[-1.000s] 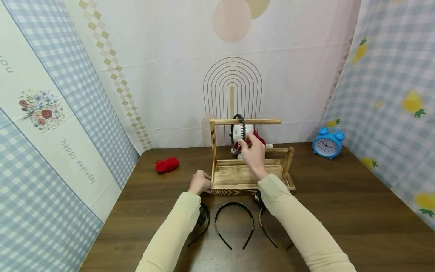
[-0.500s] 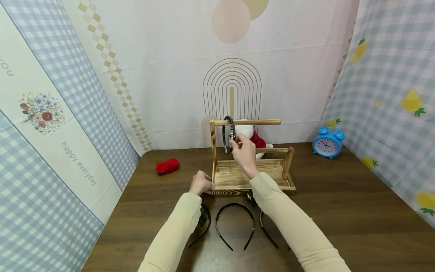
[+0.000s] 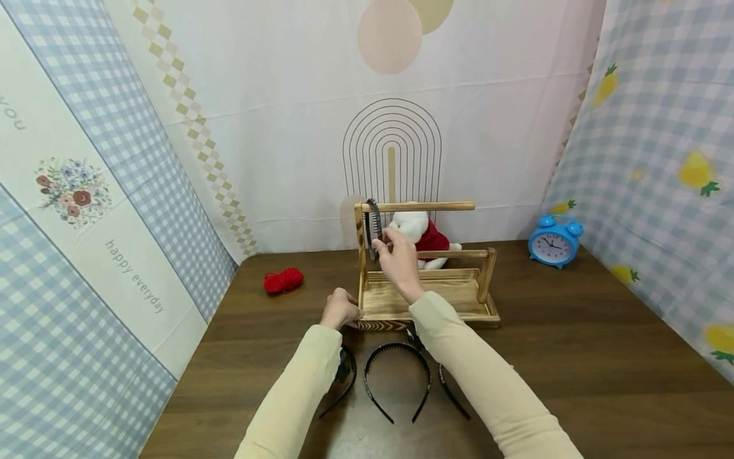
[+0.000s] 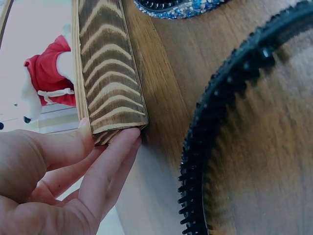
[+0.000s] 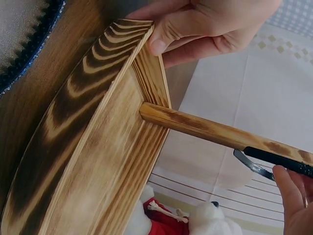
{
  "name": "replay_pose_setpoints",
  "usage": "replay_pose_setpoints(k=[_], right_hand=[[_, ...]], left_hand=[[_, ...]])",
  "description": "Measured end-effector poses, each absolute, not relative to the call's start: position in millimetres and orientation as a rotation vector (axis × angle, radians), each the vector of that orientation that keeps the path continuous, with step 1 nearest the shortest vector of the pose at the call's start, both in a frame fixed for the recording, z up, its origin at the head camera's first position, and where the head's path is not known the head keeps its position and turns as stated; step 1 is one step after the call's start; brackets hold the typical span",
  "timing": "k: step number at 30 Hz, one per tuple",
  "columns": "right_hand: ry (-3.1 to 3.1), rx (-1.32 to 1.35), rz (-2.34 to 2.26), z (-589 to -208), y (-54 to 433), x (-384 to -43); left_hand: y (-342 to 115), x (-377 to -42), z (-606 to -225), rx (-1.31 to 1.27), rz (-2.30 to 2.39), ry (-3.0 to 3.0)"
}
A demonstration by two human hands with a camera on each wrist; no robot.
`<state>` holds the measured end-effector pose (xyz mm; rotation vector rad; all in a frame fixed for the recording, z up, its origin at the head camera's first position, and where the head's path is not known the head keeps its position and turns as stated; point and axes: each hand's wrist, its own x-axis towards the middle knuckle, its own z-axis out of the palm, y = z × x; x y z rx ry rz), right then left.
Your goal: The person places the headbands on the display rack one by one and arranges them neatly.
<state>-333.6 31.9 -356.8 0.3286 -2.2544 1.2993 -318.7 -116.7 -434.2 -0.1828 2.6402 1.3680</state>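
Note:
A wooden stand (image 3: 381, 325) has a shallow tray, a tall left post with a long horizontal bar, and a lower bar behind. My left hand (image 3: 341, 308) grips its front left corner; in the left wrist view the thumb and fingers of that hand (image 4: 73, 171) pinch the tray's end. With my right hand (image 3: 398, 261) I pinch a black toothed headband (image 3: 376, 220), which loops over the long bar close to the left post. The right wrist view shows this headband (image 5: 274, 159) against the wood, with my right fingertips (image 5: 288, 193) on it.
Other headbands lie in front of the stand: a toothed black one (image 3: 397, 346) in the middle, one (image 3: 351, 376) by my left sleeve, one (image 3: 455, 396) partly under my right sleeve. Behind sits a white plush toy (image 3: 432, 239) in red. Red yarn (image 3: 283, 280) lies left, a blue alarm clock (image 3: 555, 245) right.
My right hand has moved left, sliding the headband along the bar toward the left post. The plush toy is less covered now. My left hand stays at the stand's corner.

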Motion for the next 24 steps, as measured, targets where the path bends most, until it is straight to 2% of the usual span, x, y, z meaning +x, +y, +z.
replay_pose_setpoints(k=[24], right_hand=[[-2.318,0.361,1.472,-359,57,-316]], left_hand=[[-115,-315,-430,-0.207,1.342,2.65]])
